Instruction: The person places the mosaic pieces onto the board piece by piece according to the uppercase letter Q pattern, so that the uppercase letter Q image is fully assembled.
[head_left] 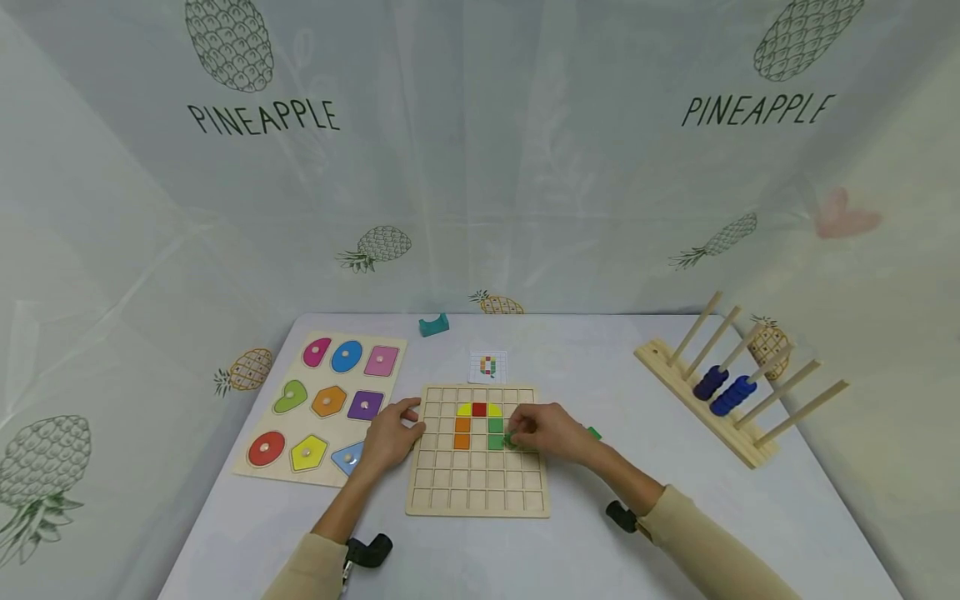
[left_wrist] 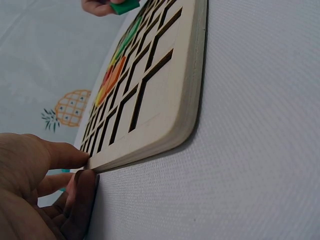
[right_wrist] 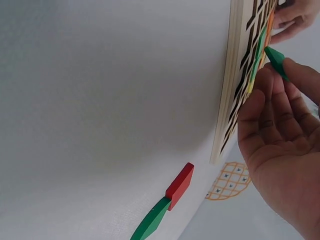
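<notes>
A wooden grid board (head_left: 477, 500) lies flat on the table, with yellow, red, orange and green tiles set in its upper squares. My right hand (head_left: 546, 429) is over the board's right side and pinches a green tile (right_wrist: 276, 59) between thumb and fingers, beside the green tiles in the grid. My left hand (head_left: 390, 435) is at the board's left edge, its fingertips (left_wrist: 80, 156) touching the rim. Just beyond the board lies a small pattern card (head_left: 477, 373) showing a coloured tile design.
Left of the board is a shape puzzle (head_left: 330, 446) with knobbed pieces. A peg stand (head_left: 738, 437) with blue beads stands at the right. A teal piece (head_left: 433, 325) lies at the back. A red tile (right_wrist: 180, 185) and another green tile (right_wrist: 151, 220) lie right of the board.
</notes>
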